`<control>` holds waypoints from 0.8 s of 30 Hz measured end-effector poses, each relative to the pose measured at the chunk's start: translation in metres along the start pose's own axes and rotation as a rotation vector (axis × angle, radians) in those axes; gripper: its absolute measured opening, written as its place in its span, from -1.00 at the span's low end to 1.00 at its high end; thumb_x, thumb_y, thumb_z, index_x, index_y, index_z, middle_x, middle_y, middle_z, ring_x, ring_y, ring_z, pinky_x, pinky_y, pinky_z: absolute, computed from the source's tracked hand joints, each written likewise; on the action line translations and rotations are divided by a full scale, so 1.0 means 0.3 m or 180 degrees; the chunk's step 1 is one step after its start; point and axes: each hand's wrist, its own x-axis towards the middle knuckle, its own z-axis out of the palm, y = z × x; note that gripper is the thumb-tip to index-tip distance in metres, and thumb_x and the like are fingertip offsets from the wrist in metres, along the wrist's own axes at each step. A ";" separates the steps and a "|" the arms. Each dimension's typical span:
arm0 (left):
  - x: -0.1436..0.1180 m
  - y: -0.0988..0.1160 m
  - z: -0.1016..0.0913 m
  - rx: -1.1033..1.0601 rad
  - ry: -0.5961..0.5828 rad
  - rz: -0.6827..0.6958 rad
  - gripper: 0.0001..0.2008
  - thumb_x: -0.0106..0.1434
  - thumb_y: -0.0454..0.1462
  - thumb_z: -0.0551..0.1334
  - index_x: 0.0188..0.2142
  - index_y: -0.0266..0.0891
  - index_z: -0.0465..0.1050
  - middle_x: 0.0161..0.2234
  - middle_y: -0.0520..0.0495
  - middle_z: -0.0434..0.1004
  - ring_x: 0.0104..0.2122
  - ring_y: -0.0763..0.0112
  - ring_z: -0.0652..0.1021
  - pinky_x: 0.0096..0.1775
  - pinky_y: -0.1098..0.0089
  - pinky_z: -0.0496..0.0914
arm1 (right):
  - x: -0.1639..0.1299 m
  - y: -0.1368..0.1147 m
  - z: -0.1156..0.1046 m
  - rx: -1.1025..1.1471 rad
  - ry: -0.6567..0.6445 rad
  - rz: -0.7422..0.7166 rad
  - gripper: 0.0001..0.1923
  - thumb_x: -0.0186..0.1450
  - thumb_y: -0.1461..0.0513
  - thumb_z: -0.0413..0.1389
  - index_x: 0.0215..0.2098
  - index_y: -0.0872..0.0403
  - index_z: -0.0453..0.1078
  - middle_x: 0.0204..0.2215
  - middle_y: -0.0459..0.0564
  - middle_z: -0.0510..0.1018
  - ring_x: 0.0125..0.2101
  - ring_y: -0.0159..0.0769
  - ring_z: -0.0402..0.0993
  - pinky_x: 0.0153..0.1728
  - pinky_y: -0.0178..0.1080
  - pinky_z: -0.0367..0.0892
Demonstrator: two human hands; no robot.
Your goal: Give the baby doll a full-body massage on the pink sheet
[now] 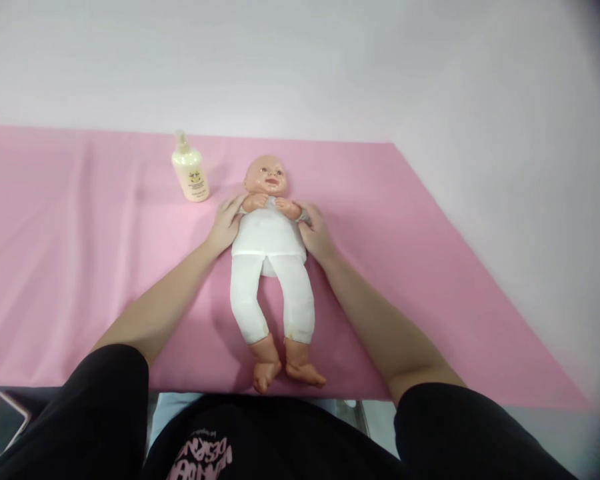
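Observation:
A baby doll (269,230) in a white top and white trousers lies on its back on the pink cloth, its head away from me and its bare feet near the front edge. Both its forearms are bent over its chest. My left hand (227,223) is wrapped against the doll's side at the upper arm. On the other side, my right hand (316,232) grips the doll in the same way, with the fingers curled round its upper arm. The fingertips of both hands are partly hidden by the doll.
A cream-yellow pump bottle (191,170) stands left of the doll's head. Pink cloth (105,253) with soft folds covers the table, and pale walls rise behind and to the right. At the lower left lies a phone-like device (3,421).

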 end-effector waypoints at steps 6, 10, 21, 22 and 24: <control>-0.015 -0.001 0.002 -0.0373 0.0548 -0.0062 -0.41 0.32 0.04 0.31 0.25 -0.09 0.33 0.31 -0.22 0.36 0.38 0.07 0.29 0.45 0.03 0.01 | 0.002 0.001 0.006 0.0318 0.0422 0.0225 -0.52 0.26 0.24 0.07 0.16 -0.06 0.35 0.14 0.04 0.51 0.19 -0.11 0.41 0.33 0.12 0.24; -0.009 -0.020 -0.011 -0.0897 0.1324 -0.0370 -0.42 0.36 0.04 0.26 0.29 0.00 0.22 0.35 -0.15 0.28 0.41 0.24 0.26 0.44 0.17 0.07 | 0.014 0.043 -0.003 0.0553 0.0905 0.0215 -0.51 0.35 0.13 -0.02 0.25 -0.07 0.25 0.20 0.06 0.42 0.23 -0.09 0.37 0.28 0.17 0.29; 0.033 -0.088 -0.049 -0.1930 0.2409 -0.1418 -0.65 0.45 -0.21 -0.05 0.19 0.00 0.18 0.21 -0.07 0.44 0.32 0.31 0.39 0.32 0.22 0.35 | 0.049 0.270 -0.040 0.1516 0.1864 0.0946 -0.22 0.17 0.21 -0.17 0.39 -0.11 0.00 0.45 -0.04 0.05 0.44 -0.16 0.08 0.42 0.24 0.10; 0.030 -0.086 -0.048 -0.1878 0.2390 -0.1403 -0.66 0.45 -0.20 -0.05 0.18 0.00 0.19 0.21 -0.06 0.43 0.31 0.32 0.40 0.32 0.22 0.35 | 0.047 0.266 -0.040 0.1517 0.1853 0.0966 -0.22 0.18 0.22 -0.17 0.39 -0.14 -0.01 0.45 -0.06 0.04 0.44 -0.18 0.07 0.43 0.23 0.10; 0.022 -0.076 -0.045 -0.1739 0.2358 -0.1360 -0.69 0.46 -0.18 -0.04 0.15 0.01 0.21 0.20 -0.06 0.43 0.27 0.32 0.44 0.30 0.22 0.36 | 0.041 0.243 -0.039 0.1376 0.1780 0.1009 -0.26 0.22 0.21 -0.16 0.38 -0.16 0.01 0.43 -0.05 0.10 0.41 -0.17 0.15 0.39 0.22 0.18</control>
